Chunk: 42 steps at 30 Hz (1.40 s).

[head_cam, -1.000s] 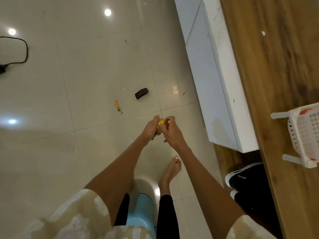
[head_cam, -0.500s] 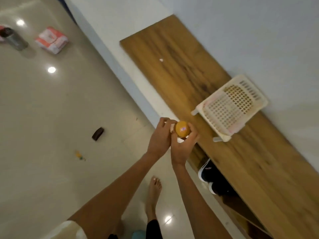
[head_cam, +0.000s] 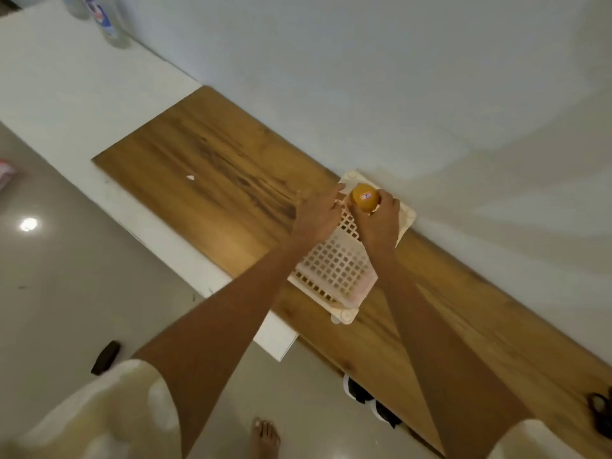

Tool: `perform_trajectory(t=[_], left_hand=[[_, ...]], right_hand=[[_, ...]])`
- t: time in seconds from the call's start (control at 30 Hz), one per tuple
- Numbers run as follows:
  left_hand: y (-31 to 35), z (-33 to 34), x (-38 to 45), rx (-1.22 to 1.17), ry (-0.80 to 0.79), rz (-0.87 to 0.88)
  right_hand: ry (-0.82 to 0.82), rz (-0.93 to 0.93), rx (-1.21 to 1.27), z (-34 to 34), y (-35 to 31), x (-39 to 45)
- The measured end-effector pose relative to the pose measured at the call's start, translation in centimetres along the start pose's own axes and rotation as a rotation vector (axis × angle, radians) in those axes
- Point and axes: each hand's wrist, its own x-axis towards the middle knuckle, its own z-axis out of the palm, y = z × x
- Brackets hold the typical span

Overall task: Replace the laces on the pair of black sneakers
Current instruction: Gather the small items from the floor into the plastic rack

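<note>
Here, both arms reach toward 1 o'clock over the wooden bench. Right hand: grip curled round an orange ball-like object with a small label, held over the far end of the white perforated basket. Left hand: fingers extended and relaxed beside the object, touching or nearly touching the basket rim; holding nothing I can make out.

Black sneakers sit on the floor under the bench edge at 5 o'clock, well apart from both hands, untouched.

Risks, as judged: the round object could roll off the bench if it is set down outside the basket. The lace work looks not yet begun.

Hard to read: only the sneakers' toes show, laces hidden. What the orange object is stays unclear. A dark item at the right edge is cut off. Bottles at 11 o'clock are blurred.
</note>
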Motion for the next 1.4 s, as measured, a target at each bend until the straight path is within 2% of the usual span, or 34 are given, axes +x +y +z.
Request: perform_trajectory(t=[0.1, 0.23, 0.3, 0.43, 0.5, 0.6, 0.67, 0.77, 0.87, 0.97, 1.1, 1.2, 1.27, 1.4], left_hand=[[-0.3, 0.4, 2.0, 0.010, -0.096, 0.006], [-0.5, 1.9, 3.3, 0.188, -0.132, 0.069], [-1.2, 2.6, 3.7, 0.196, -0.128, 0.057], [-2.1, 2.7, 3.4, 0.011, 0.015, 0.068], [-2.8, 2.2, 2.7, -0.009, 0.061, 0.059], [-4.2, 0.4, 0.7, -0.075, 0.170, 0.015], [-5.8, -1.3, -2.3, -0.178, 0.325, -0.041], [-10.4, -2.9, -9.3, -0.275, 0.587, -0.224], [-18.1, -3.7, -18.2, -0.287, 0.700, -0.518], [-25.5, -3.5, -25.6, -0.320, 0.714, -0.827], [-35.1, -1.7, -33.9, -0.369, 0.661, -1.163], [-43.2, -0.1, -38.8, -0.424, 0.697, -1.365], [-48.3, 0.7, -41.2, -0.454, 0.717, -1.440], [-59.6, 1.7, -45.3, -0.449, 0.770, -1.524]], right_hand=[[-0.095, 0.049, -0.094, 1.3, 0.8, 2.6], [-0.122, 0.057, -0.073, 2.8, 1.4, 4.2], [-0.135, 0.033, -0.074, 3.3, 1.4, 4.7], [-0.168, 0.027, -0.018, 3.2, 1.3, 4.2], [-0.092, 0.038, -0.067, 2.4, 0.6, 2.8], [0.087, -0.106, -0.005, 2.2, -1.8, -1.7], [0.055, -0.223, 0.123, 4.1, -4.0, -6.4], [-0.127, -0.283, 0.172, 8.9, -6.4, -15.0], [-0.451, -0.179, 0.216, 14.7, -7.5, -24.9], [-0.725, -0.023, 0.169, 20.3, -5.7, -31.9], [-0.981, 0.007, -0.032, 28.3, -2.7, -39.0], [-1.148, -0.120, -0.253, 36.6, 0.0, -43.4], [-1.218, -0.247, -0.411, 42.5, 1.7, -44.7], [-1.219, -0.485, -0.652, 55.1, 5.2, -46.4]])
